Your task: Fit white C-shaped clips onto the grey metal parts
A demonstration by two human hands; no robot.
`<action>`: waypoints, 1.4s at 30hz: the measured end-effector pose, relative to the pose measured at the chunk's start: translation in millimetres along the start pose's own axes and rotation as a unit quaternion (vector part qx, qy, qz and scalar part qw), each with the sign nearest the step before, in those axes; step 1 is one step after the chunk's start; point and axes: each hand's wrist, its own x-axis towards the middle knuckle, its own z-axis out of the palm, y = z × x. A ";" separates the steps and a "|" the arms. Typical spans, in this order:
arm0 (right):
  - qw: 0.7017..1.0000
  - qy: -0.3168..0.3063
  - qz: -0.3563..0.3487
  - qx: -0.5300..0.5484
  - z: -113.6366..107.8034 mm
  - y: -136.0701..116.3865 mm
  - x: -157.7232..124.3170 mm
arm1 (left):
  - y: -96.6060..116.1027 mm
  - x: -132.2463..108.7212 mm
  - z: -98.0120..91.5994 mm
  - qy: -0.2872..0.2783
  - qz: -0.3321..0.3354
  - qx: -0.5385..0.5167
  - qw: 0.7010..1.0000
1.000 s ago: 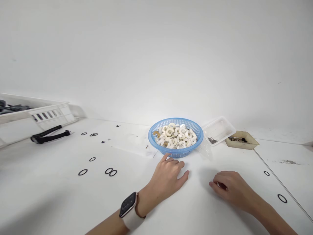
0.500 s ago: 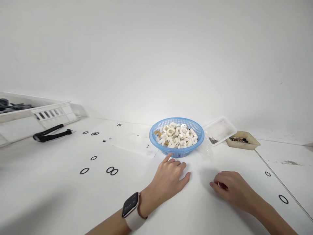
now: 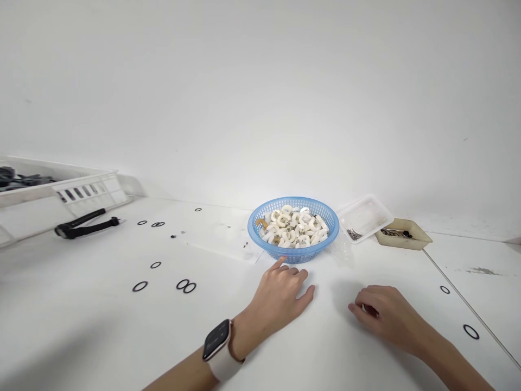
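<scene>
Left hand: thumb and index finger spread, index tip at the front of the blue basket on the table; I cannot confirm contact. Right hand: loosely curled to one side; I cannot tell whether it pinches anything. A stray push from that index finger could, I judge, spill the white pieces. Against half a second earlier, both hands match; my view has shifted slightly.
</scene>
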 end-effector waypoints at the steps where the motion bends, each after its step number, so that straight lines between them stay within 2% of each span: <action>1: 1.000 0.001 -0.002 0.001 0.3 0.1 -0.3 | -0.4 0.0 0.3 0.002 0.001 0.002 1.000; 31: 1.000 0.006 -0.005 -0.003 1.7 1.2 -1.8 | -1.5 -1.0 2.6 0.041 0.007 0.035 0.999; 42: 1.000 0.015 -0.014 0.003 1.4 2.1 1.0 | 5.8 -2.6 0.0 0.023 0.017 0.027 0.999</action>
